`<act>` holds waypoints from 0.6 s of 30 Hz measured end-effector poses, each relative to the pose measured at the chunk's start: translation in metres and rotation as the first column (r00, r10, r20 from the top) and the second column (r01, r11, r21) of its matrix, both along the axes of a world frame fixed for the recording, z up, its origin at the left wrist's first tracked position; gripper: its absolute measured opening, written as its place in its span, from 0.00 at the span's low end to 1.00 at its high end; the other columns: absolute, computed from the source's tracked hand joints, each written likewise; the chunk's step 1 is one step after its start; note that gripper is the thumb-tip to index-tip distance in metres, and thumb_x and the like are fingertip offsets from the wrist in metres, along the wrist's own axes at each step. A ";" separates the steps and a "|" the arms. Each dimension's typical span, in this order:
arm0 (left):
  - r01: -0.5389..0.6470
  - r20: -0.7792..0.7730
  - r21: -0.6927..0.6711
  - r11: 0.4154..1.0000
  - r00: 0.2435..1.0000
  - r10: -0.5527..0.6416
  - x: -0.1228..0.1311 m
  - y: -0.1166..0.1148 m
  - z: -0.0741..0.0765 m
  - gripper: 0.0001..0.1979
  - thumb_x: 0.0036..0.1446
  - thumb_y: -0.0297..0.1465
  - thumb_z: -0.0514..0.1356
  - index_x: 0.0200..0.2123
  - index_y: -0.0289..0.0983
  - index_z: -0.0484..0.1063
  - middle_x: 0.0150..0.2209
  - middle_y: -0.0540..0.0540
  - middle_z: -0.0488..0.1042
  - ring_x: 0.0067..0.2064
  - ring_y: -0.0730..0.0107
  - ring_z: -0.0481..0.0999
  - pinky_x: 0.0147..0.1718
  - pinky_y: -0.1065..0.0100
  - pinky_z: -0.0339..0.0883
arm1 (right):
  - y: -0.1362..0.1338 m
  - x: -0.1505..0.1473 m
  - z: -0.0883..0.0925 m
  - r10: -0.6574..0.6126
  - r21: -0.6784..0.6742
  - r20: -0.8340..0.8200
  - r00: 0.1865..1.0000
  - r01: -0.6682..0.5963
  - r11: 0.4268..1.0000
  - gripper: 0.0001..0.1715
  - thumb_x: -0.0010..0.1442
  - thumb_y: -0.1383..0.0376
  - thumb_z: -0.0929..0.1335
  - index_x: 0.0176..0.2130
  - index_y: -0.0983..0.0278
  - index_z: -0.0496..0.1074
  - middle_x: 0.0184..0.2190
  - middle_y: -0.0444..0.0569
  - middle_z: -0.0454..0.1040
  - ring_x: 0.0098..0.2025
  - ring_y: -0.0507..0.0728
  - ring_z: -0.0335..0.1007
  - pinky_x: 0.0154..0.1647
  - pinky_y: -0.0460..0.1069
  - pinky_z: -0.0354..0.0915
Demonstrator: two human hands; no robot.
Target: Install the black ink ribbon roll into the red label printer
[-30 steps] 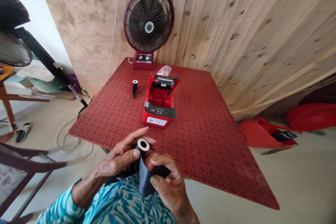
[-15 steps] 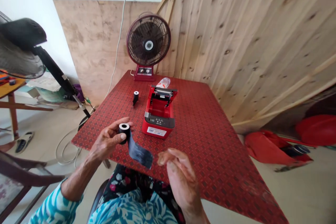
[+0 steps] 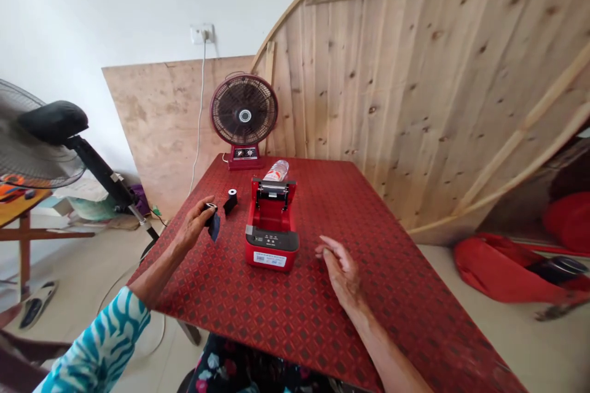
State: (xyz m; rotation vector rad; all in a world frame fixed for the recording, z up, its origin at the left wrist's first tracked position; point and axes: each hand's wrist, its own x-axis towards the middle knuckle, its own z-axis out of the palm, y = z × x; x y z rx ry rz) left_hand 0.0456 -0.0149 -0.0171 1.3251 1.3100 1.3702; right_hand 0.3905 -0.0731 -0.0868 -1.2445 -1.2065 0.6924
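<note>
My left hand (image 3: pixel 195 223) is closed around a small black paper roll (image 3: pixel 214 225) with a white core. A short dark strip hangs down from this roll. It is above the table, left of a red printer (image 3: pixel 271 241) whose lid stands open, showing a vacant red bay. A second black roll (image 3: pixel 232 198), its strip partly unwound, stands on the table behind the printer's left side. To the right of the printer is my right hand (image 3: pixel 342 270), fingers loosely apart, with nothing in them.
The table (image 3: pixel 369 227) has a red patterned cover. A clear plastic bottle (image 3: pixel 276 171) lies behind the printer. At the back stands a maroon table fan (image 3: pixel 244 120). A black stand fan (image 3: pixel 99 159) is off the left side, and a wooden panel (image 3: pixel 369 92) leans behind.
My left hand has carried the roll forward, close to the second roll. My right hand has moved away from the strip's end to the printer's right. The view has tilted up.
</note>
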 end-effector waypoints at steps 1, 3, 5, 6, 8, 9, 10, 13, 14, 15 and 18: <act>0.014 -0.048 -0.013 1.000 0.999 -0.014 0.004 0.007 0.000 0.27 0.48 0.41 0.63 0.51 0.34 0.71 0.31 0.48 0.74 0.30 0.70 0.71 0.30 0.69 0.64 | 0.003 0.001 -0.005 -0.010 -0.002 0.009 1.000 0.010 1.000 0.22 0.56 0.52 0.65 0.45 0.62 0.71 0.31 0.49 0.77 0.31 0.56 0.75 0.37 0.53 0.72; 0.022 -0.167 -0.001 1.000 0.986 -0.022 0.009 0.017 -0.004 0.25 0.46 0.38 0.64 0.48 0.35 0.73 0.33 0.47 0.76 0.34 0.66 0.73 0.36 0.65 0.66 | 0.005 0.002 -0.011 0.002 -0.001 0.032 0.999 -0.002 1.000 0.21 0.57 0.53 0.64 0.45 0.62 0.71 0.31 0.50 0.77 0.32 0.56 0.75 0.38 0.53 0.72; 0.007 -0.275 0.044 0.999 0.961 0.006 0.010 0.023 -0.010 0.22 0.42 0.35 0.66 0.44 0.36 0.75 0.35 0.46 0.77 0.38 0.63 0.74 0.42 0.62 0.66 | 0.004 0.002 -0.013 0.044 -0.019 0.066 0.997 -0.043 0.999 0.20 0.57 0.55 0.64 0.45 0.62 0.72 0.32 0.50 0.78 0.33 0.56 0.76 0.39 0.53 0.72; -0.009 -0.305 0.069 0.998 0.952 0.030 0.008 0.023 -0.014 0.22 0.42 0.34 0.66 0.44 0.37 0.76 0.37 0.45 0.77 0.40 0.62 0.74 0.44 0.61 0.65 | 0.004 0.002 -0.012 0.063 -0.036 0.082 0.995 -0.061 0.998 0.20 0.57 0.55 0.63 0.45 0.62 0.72 0.32 0.50 0.78 0.33 0.56 0.76 0.39 0.54 0.72; -0.051 -0.314 0.103 0.993 0.946 0.081 0.001 0.023 -0.020 0.22 0.43 0.35 0.66 0.45 0.38 0.75 0.39 0.45 0.77 0.42 0.61 0.74 0.46 0.61 0.65 | 0.003 0.001 -0.011 0.088 -0.070 0.103 0.991 -0.081 0.994 0.19 0.57 0.56 0.63 0.45 0.62 0.72 0.31 0.50 0.78 0.33 0.56 0.76 0.40 0.54 0.72; -0.078 -0.296 0.117 0.990 0.949 0.110 -0.004 0.023 -0.021 0.24 0.44 0.36 0.66 0.46 0.38 0.74 0.40 0.45 0.76 0.42 0.61 0.74 0.46 0.61 0.66 | 0.003 0.001 -0.010 0.092 -0.079 0.107 0.990 -0.084 0.993 0.19 0.57 0.56 0.63 0.45 0.62 0.72 0.31 0.50 0.78 0.33 0.56 0.76 0.39 0.54 0.72; -0.103 -0.270 0.128 0.986 0.954 0.134 -0.009 0.024 -0.021 0.25 0.45 0.37 0.65 0.48 0.37 0.73 0.40 0.45 0.76 0.42 0.62 0.74 0.45 0.62 0.66 | 0.004 0.001 -0.009 0.098 -0.084 0.109 0.989 -0.089 0.993 0.19 0.57 0.57 0.63 0.45 0.62 0.72 0.31 0.50 0.78 0.33 0.56 0.76 0.40 0.54 0.72; -0.131 -0.160 0.134 0.982 0.975 0.152 -0.022 0.033 -0.018 0.29 0.45 0.39 0.65 0.52 0.37 0.68 0.40 0.46 0.74 0.38 0.67 0.74 0.40 0.65 0.68 | 0.006 0.001 -0.010 0.114 -0.093 0.117 0.987 -0.104 0.990 0.19 0.57 0.57 0.63 0.45 0.62 0.72 0.32 0.50 0.78 0.34 0.56 0.76 0.40 0.53 0.71; -0.128 -0.126 0.133 0.983 0.981 0.145 -0.025 0.039 -0.018 0.30 0.44 0.39 0.65 0.52 0.37 0.67 0.39 0.47 0.73 0.37 0.69 0.73 0.39 0.66 0.68 | 0.006 0.001 -0.010 0.118 -0.098 0.120 0.986 -0.106 0.990 0.19 0.57 0.57 0.63 0.45 0.61 0.72 0.32 0.49 0.78 0.34 0.56 0.76 0.40 0.53 0.71; -0.123 -0.101 0.134 0.983 0.985 0.137 -0.028 0.045 -0.018 0.30 0.44 0.39 0.65 0.52 0.36 0.67 0.39 0.47 0.72 0.36 0.70 0.73 0.38 0.67 0.68 | 0.007 0.000 -0.011 0.120 -0.102 0.121 0.985 -0.108 0.989 0.19 0.57 0.57 0.63 0.45 0.61 0.72 0.32 0.49 0.78 0.34 0.56 0.76 0.40 0.53 0.71; -0.111 -0.103 0.136 0.984 0.987 0.125 -0.030 0.064 -0.028 0.30 0.42 0.39 0.64 0.50 0.36 0.66 0.37 0.48 0.71 0.36 0.71 0.72 0.37 0.68 0.68 | 0.008 -0.001 -0.011 0.122 -0.106 0.108 0.987 -0.110 0.988 0.19 0.57 0.58 0.62 0.44 0.61 0.72 0.32 0.49 0.78 0.34 0.56 0.76 0.40 0.53 0.71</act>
